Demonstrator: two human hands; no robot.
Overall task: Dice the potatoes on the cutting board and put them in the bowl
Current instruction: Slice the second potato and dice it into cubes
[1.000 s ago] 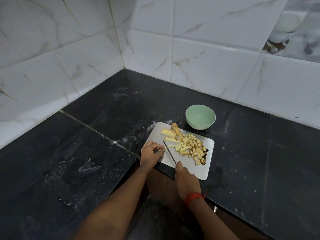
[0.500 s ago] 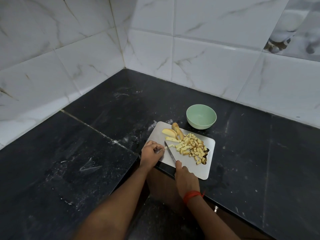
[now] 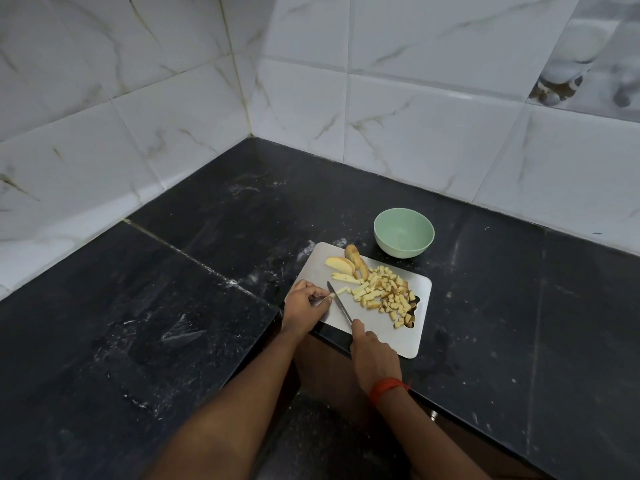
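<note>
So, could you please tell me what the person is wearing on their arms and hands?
The left arm and right arm are bare, with no sleeves in view. A red-orange thread band circles the right wrist. The left hand and right hand wear no gloves.

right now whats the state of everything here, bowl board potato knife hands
bowl: upright, empty
cutting board: flat on counter
diced potato: piled on board
potato wedges: uncut, board's far corner
potato strip: pinched by left hand, blade against it
knife: gripped by right hand
</note>
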